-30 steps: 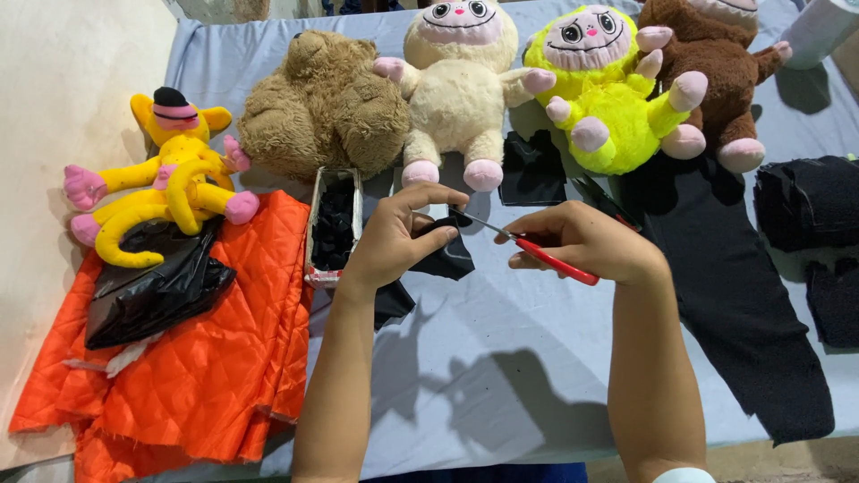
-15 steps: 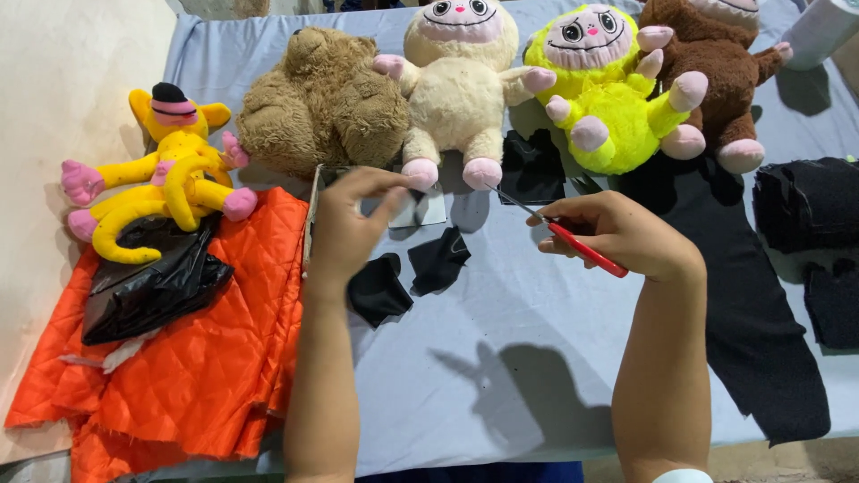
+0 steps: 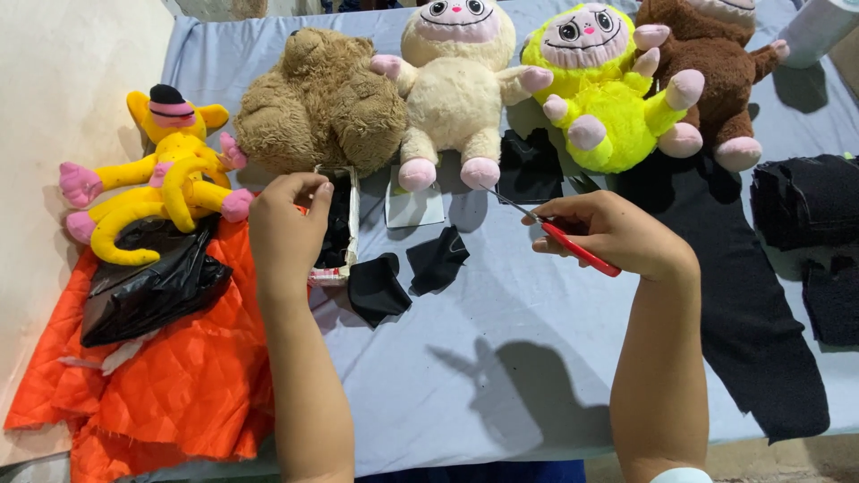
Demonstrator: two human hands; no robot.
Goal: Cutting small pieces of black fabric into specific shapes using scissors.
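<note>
Right of left hand: black fabric pieces, apart.

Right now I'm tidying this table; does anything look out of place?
Two black fabric scraps lie loose on the blue sheet, outside the small box by the left hand. Nothing looks damaged.

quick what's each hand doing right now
Left hand: fingers pinched over the small box; whether it holds anything cannot be told.
Right hand: closed around red-handled scissors.
</note>
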